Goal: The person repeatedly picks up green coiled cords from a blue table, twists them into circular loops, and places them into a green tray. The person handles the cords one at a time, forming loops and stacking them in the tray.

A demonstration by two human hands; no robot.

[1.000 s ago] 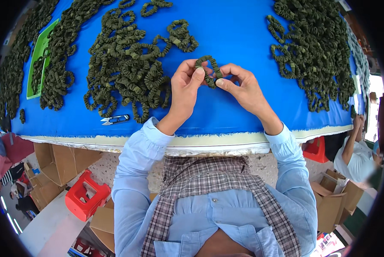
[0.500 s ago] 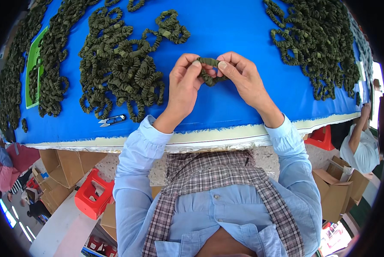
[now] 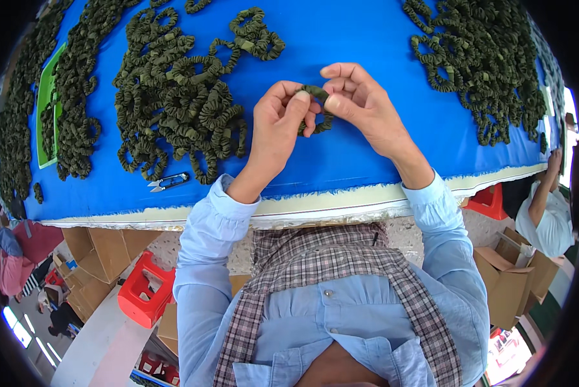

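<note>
there is one view — a wide fisheye, worn on the head; it looks steeply down, with the shirt (image 3: 360, 316) near below, the left hand (image 3: 273, 126) and right hand (image 3: 370, 113) before it, the blue table (image 3: 347, 32) beyond.

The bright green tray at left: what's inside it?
Dark green ruffled rings lie in the near part of the green tray. A heap of similar rings hides part of its right side; what lies there, and the tray floor beneath the rings, cannot be seen.
</note>
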